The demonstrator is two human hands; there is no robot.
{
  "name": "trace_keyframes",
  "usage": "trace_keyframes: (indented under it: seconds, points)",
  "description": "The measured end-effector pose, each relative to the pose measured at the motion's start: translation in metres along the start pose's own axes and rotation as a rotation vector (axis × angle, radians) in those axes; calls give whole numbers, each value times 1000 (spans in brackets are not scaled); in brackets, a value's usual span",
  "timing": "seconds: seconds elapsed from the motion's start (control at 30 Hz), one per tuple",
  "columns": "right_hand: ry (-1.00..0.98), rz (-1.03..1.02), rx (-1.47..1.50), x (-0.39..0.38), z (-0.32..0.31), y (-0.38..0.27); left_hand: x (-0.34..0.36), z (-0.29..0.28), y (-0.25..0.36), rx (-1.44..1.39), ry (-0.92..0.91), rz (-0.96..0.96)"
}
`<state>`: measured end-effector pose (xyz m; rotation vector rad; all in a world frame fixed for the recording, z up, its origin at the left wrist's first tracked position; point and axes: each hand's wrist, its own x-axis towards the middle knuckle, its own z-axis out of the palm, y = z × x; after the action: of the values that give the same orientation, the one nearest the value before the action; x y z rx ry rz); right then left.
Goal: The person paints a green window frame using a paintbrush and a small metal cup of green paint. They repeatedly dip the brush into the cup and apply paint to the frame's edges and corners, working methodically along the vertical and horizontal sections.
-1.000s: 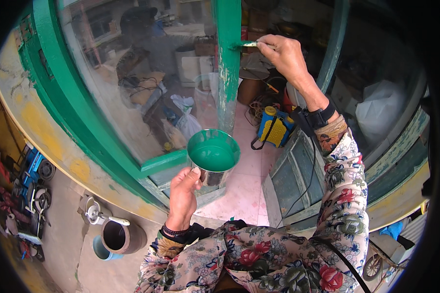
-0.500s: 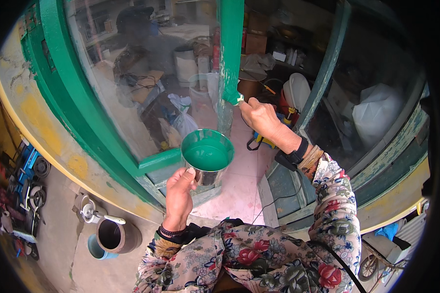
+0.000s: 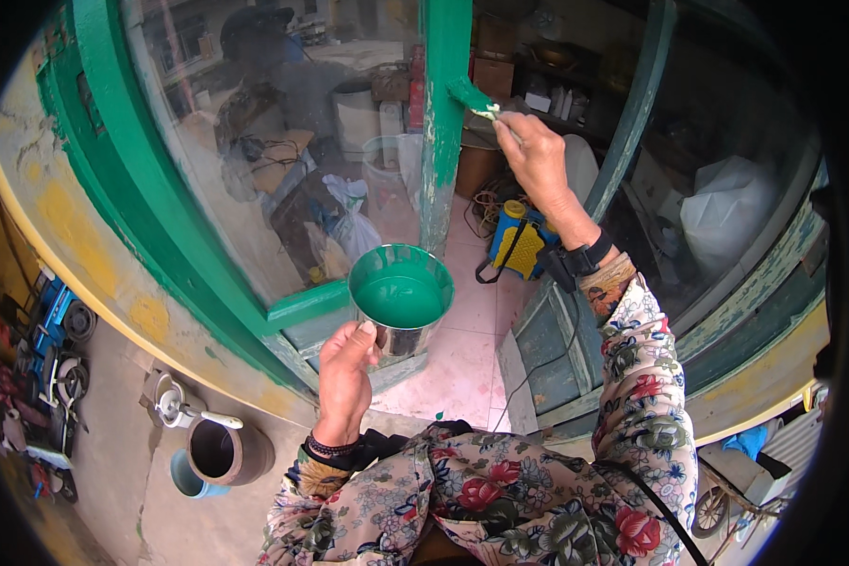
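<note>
Overhead, our right hand (image 3: 538,156) pinches a paintbrush (image 3: 476,99), fingers clamped on its handle, green-loaded bristles laid against the worn, flaking green door post (image 3: 441,141); below, our left hand (image 3: 344,373) wraps the shiny metal tin (image 3: 401,297), fingers closed round its side, glossy green paint filling its round mouth; tin sits just above the thumb, beside the glass pane (image 3: 283,141).

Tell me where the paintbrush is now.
In the head view, upper middle: the right hand holds the paintbrush against the green door post, above the paint can.
</note>
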<state>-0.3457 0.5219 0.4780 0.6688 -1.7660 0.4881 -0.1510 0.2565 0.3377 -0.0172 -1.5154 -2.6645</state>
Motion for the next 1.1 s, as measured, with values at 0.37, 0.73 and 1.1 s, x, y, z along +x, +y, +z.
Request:
trace_keyframes:
  seconds: [0.37,0.73,1.1]
  points:
    - [-133,-140,-113,0,0,-11,-2,-5,-1,7,21,-8]
    - [-655,91,-117,-106,19,-24,-6,-9,0,-6,12,7]
    - [-22,77,19,-31,7,-4,-7,-11,4,-74,-22,24]
